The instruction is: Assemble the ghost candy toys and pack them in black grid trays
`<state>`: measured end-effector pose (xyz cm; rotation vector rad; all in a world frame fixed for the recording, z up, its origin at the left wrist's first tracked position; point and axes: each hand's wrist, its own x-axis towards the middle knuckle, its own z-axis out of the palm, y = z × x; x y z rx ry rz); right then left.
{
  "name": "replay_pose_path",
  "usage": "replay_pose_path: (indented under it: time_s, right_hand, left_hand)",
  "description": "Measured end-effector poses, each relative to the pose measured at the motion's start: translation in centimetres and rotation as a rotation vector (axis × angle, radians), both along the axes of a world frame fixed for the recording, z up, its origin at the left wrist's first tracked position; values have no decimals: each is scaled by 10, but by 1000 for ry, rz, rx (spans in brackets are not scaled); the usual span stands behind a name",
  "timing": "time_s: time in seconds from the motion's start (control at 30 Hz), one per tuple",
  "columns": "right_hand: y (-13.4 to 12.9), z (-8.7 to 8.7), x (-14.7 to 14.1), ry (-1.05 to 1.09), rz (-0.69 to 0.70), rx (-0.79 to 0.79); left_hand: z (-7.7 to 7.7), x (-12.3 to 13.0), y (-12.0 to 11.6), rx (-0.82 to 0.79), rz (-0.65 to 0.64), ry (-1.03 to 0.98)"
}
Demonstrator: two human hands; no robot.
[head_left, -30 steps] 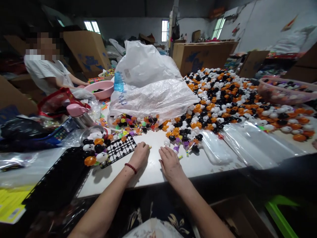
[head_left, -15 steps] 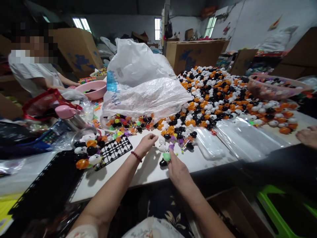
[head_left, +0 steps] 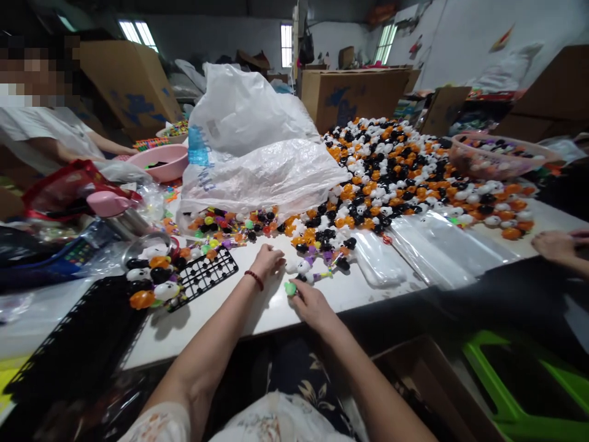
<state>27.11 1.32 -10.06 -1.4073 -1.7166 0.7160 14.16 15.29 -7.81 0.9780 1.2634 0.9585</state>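
My right hand (head_left: 311,302) is closed on a small green piece (head_left: 289,288) above the white table (head_left: 271,307). To its left, my left hand (head_left: 267,263) has its fingers curled together near the tabletop; whatever they might hold is too small to make out. White and black pieces with purple and yellow parts (head_left: 322,261) lie just beyond my right hand. Left of my left hand is a black grid rack (head_left: 207,276), with a cluster of orange, black and white pieces (head_left: 154,282) at its left end.
A large pile of orange, black and white pieces (head_left: 391,166) covers the back right, beside a white plastic sack (head_left: 262,147). Clear bags (head_left: 446,245) lie at right. A co-worker's hand (head_left: 554,245) rests at the right edge; another person (head_left: 50,141) sits at back left.
My right hand has moved left with the green piece, away from the black piece beside it. My left hand has shifted slightly left. The whole view has turned a little.
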Motion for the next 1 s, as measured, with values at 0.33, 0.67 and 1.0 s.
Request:
replay_pose_path:
  time_s: [0.33,0.67,1.0]
  right_hand:
    - [3,25,-15,92,-74,32]
    - [-19,37,-22,101,-20,109]
    - [-22,43,-15,217,-73,-36]
  left_hand:
    - [16,-36,-64,-277,138,-510]
    - [16,-14,-99,-183,140,-619]
    - [12,-11,-115,-87,27,-422]
